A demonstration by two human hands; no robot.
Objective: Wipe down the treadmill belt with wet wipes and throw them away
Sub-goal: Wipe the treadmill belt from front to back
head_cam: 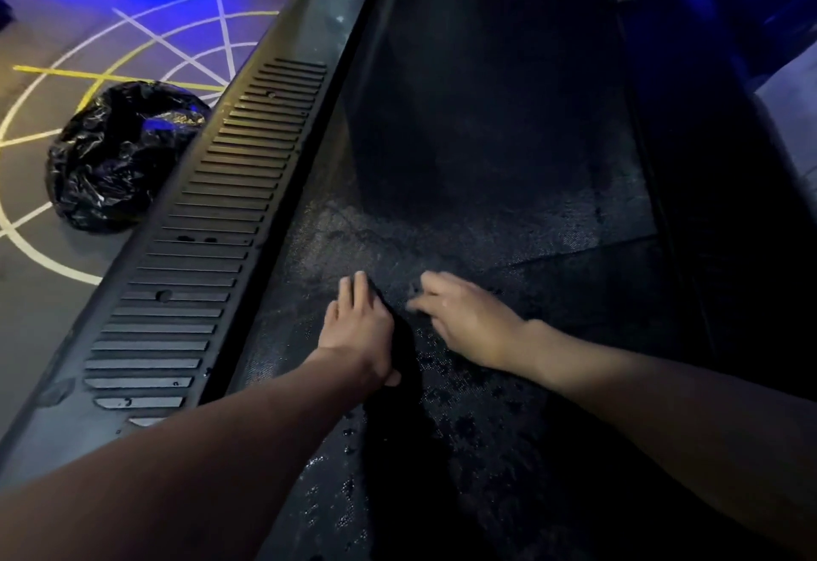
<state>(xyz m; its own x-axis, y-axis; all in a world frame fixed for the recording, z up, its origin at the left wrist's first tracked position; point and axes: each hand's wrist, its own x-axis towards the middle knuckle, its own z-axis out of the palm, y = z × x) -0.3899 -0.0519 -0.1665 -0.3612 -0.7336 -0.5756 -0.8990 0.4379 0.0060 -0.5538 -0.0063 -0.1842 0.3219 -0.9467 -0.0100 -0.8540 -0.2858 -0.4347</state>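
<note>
Left hand [358, 330] lies flat on the treadmill belt [486, 153], fingers straight, its grip open and pressing, likely to bear down for wiping. A dark shape beside the palm may be a wipe or only shadow; I cannot tell. Right hand [468, 321] is blurred, fingers loosely spread on the belt, grip holding nothing visible. The belt glistens wet around both. Left, past the ribbed side rail [212, 251], a black bin bag [119, 158] sits on the floor, probably for the used wipes. No writing is readable.
</note>
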